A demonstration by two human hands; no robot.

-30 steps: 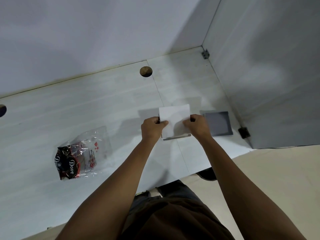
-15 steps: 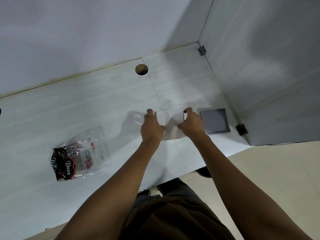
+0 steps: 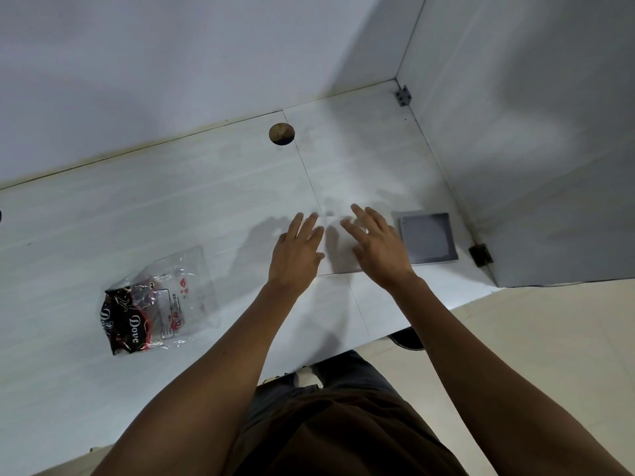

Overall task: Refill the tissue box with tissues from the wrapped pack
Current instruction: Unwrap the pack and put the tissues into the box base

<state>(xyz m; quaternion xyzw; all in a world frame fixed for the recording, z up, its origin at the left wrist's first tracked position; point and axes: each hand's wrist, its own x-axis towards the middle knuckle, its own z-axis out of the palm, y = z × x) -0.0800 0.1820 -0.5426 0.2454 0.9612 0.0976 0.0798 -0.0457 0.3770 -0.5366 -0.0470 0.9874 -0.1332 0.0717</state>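
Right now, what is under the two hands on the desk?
A flat white tissue stack lies on the desk, showing between the open left hand and right hand. The hands cover its sides, so its full outline cannot be seen.

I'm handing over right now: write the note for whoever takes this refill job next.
Left hand: open, fingers spread, flat over the white tissue stack, holding nothing.
Right hand: open, likewise over the stack.
Stack lies on the desk; open grey tissue box sits just right of it, looking empty.
Empty-looking clear wrapper lies far left.
Done: tissues unwrapped.
Left: lift stack into box, close if there is a lid.
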